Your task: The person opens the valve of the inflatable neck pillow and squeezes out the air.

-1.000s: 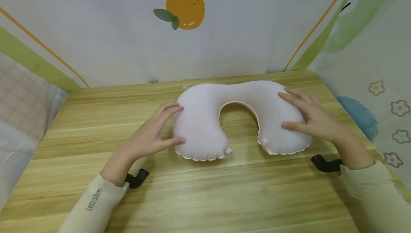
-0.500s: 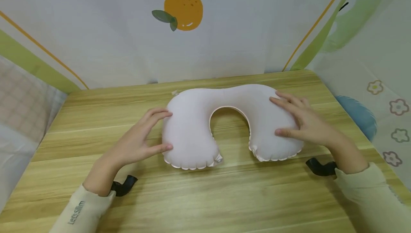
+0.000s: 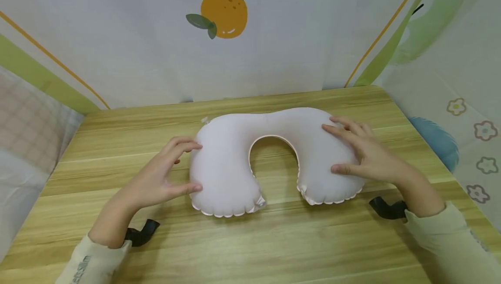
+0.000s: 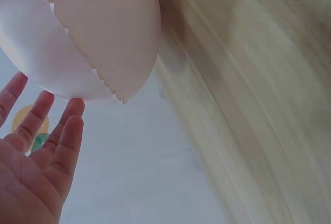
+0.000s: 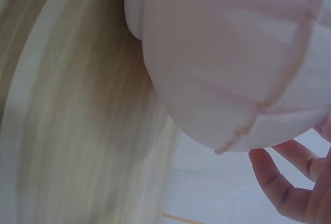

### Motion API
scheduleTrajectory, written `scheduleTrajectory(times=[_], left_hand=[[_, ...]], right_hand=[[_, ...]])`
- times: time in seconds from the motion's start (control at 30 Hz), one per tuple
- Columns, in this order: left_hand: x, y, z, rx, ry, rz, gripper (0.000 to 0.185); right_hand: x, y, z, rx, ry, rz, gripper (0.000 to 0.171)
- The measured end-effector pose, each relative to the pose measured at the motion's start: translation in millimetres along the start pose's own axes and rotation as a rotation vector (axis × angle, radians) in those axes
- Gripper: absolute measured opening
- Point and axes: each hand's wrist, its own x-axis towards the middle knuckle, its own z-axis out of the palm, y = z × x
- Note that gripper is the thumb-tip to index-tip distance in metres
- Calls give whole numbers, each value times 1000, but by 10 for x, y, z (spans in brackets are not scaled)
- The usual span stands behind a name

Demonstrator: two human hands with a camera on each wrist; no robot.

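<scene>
Slid leftward and nearer, neck pillow lies on counter; left hand and right hand touch it, fingers relaxed, gripping nothing.

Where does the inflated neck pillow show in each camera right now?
Head: neck pillow at centre of the wooden table, between both hands.
Left wrist: pillow lobe at upper left.
Right wrist: lobe at upper right.
Shared landmark: the scalloped seam edge.

A: We see a light wood-grain table, planks running left to right.

B: What do we have on it?

A: One pale pink U-shaped inflatable neck pillow, lying flat near the middle, open end facing us.
</scene>
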Motion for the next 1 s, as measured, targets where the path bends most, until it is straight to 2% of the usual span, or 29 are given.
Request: scheduleTrajectory(times=[0.4, 0.7, 1.0], left_hand=[[-174, 46, -52, 25, 13, -7, 78], [-337, 96, -79, 92, 37, -4, 80], [-410, 133, -128, 98, 44, -3, 73]], right_hand=[[-49, -71, 32, -7, 6, -48, 91], [-72, -168, 50, -28, -2, -95, 91], [-101, -223, 33, -32, -11, -120, 87]])
